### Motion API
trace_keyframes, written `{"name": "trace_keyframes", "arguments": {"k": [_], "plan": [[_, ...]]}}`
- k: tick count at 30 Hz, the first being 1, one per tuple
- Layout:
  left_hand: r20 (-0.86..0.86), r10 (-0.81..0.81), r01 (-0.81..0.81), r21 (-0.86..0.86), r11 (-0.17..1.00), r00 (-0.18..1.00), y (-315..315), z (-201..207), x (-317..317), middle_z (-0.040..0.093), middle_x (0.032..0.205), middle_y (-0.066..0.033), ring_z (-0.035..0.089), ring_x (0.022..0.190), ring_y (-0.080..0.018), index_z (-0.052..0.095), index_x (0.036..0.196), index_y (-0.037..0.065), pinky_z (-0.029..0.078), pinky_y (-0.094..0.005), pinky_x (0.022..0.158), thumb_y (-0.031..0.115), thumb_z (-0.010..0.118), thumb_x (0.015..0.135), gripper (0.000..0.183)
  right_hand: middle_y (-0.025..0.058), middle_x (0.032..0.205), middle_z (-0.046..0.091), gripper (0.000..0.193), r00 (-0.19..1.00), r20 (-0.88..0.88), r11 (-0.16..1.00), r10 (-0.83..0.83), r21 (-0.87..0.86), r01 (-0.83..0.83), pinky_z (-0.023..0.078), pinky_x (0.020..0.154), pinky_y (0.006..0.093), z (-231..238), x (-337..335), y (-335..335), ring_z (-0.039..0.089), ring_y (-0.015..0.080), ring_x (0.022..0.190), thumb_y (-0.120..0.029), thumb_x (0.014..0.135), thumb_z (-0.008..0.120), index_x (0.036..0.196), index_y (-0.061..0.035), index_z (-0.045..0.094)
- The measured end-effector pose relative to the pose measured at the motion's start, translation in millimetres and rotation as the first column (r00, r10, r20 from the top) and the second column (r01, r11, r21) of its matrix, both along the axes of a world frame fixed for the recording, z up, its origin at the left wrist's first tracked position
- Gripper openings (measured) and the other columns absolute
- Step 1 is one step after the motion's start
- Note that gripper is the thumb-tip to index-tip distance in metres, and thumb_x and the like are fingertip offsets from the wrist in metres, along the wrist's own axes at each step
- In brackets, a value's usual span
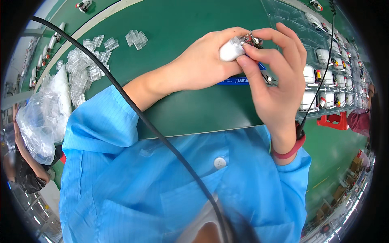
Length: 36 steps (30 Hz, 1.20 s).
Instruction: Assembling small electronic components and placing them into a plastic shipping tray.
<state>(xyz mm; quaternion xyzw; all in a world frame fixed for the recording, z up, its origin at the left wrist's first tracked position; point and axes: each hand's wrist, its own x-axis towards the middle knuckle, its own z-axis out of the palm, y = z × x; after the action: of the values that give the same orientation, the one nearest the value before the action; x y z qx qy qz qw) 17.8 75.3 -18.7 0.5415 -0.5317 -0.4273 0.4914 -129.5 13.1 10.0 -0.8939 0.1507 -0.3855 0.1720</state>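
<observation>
White unit gripped in both hands, its metal end bare

Around 1 o'clock from the middle of the view, a white unit point(231, 50) is held just over the green worktop point(174, 115). The left hand point(206, 58) is curled around its shell, fingers narrow; the right hand point(279, 71) is drawn in at the other end, thumb and fingertips pinching the unit, the remaining fingers spread loosely.

The work on this piece looks to be partway along: the shell is in place around the rounded end, while the metal and wired parts point(252, 39) lie uncovered. Many white units point(308, 100) sit in the pockets of clear trays point(283, 18) toward 2 and 3 o'clock, seemingly set out in rows. Loose clear plastic pieces point(79, 60) are heaped at 10 o'clock beside a plastic bag point(42, 117) at 9, a few more lying apart at 11; these look unused. How much is left on the unit itself cannot be told, as fingers hide part of it.

The unit's long axis slants from 8 o'clock to 2 o'clock, rounded white end toward 8, metal end pointing toward 2. Just below the hands lies a blue strip point(233, 82).
</observation>
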Motion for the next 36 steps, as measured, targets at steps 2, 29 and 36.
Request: {"name": "trace_keyframes", "arguments": {"k": [2, 29, 36], "plan": [[0.018, 0.002, -0.002, -0.017, 1.0, 1.0, 0, -1, -1, 0.063, 0.098, -0.0104, 0.061, 0.087, -0.0205, 0.052, 0.117, 0.001, 0.048, -0.0309, 0.075, 0.016, 0.063, 0.081, 0.041, 0.0038, 0.106, 0.06, 0.013, 0.995, 0.046, 0.98, -0.091, -0.174, 0.097, 0.039, 0.093, 0.0377, -2, 1, 8, 0.046, 0.0311, 0.114, -0.006, 0.073, 0.072, 0.085, -0.007, 0.067], [-0.201, -0.051, 0.081, 0.143, 0.986, 0.978, 2, 5, 3, 0.06, 0.085, -0.005, 0.055, 0.065, -0.0089, 0.053, 0.115, 0.003, 0.045, -0.0231, 0.056, 0.011, 0.061, 0.08, 0.037, 0.0061, 0.106, 0.058, 0.019, 0.997, 0.07, 0.992, -0.033, -0.12, 0.042, 0.038, 0.093, 0.0374, -6, 3, 1, 0.048, 0.0295, 0.112, -0.008, 0.072, 0.073, 0.091, -0.0092, 0.068], [0.033, 0.13, -0.123, -0.175, 0.977, 0.991, 7, -8, -13, 0.062, 0.098, -0.0131, 0.062, 0.089, -0.0232, 0.049, 0.119, 0.003, 0.049, -0.0327, 0.076, 0.009, 0.06, 0.081, 0.04, 0.0028, 0.105, 0.059, 0.019, 0.998, 0.002, 0.956, -0.059, -0.289, 0.057, 0.038, 0.092, 0.0381, 21, -8, 3, 0.045, 0.0309, 0.113, -0.008, 0.066, 0.074, 0.084, -0.0117, 0.068]]}}
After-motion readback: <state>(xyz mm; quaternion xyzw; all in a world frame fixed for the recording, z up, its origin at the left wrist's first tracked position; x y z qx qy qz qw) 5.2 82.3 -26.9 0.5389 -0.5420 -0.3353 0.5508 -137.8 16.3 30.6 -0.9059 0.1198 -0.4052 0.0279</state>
